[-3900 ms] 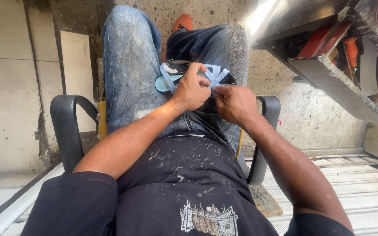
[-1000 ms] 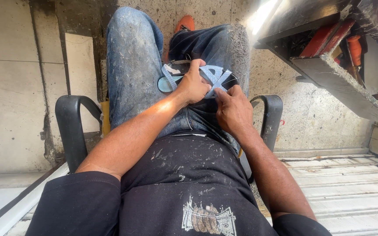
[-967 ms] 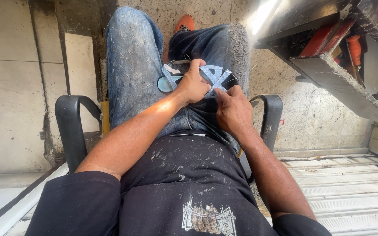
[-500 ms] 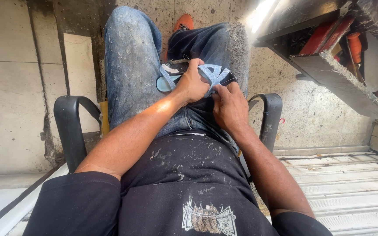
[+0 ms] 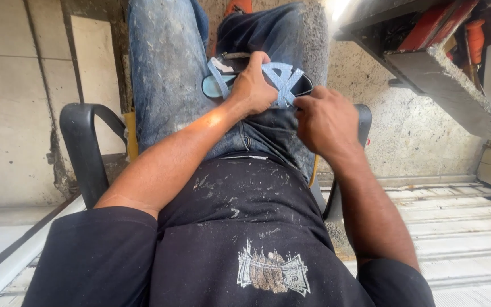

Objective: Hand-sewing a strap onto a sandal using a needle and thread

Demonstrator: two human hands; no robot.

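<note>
Sandal [image 5: 268,79], dark sole, pale blue crossed straps; on lap, far from torso. Light, flexible, likely grippy. Left hand [image 5: 251,88] clamped over sole; right hand [image 5: 325,122] pinching strap end. Best held by sole edge.

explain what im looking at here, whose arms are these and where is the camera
The camera sits on a person's head and looks down, so you see their own body: a black shirt, jeans and both bare arms. They sit in a chair with black armrests. On their lap lies a dark sandal with light blue crossed straps. The left hand rests on top of the sandal and holds it down. The right hand pinches at a strap near the sandal's edge; what the fingertips grip is hidden. At upper right is a shelf with red and orange tools.
</note>
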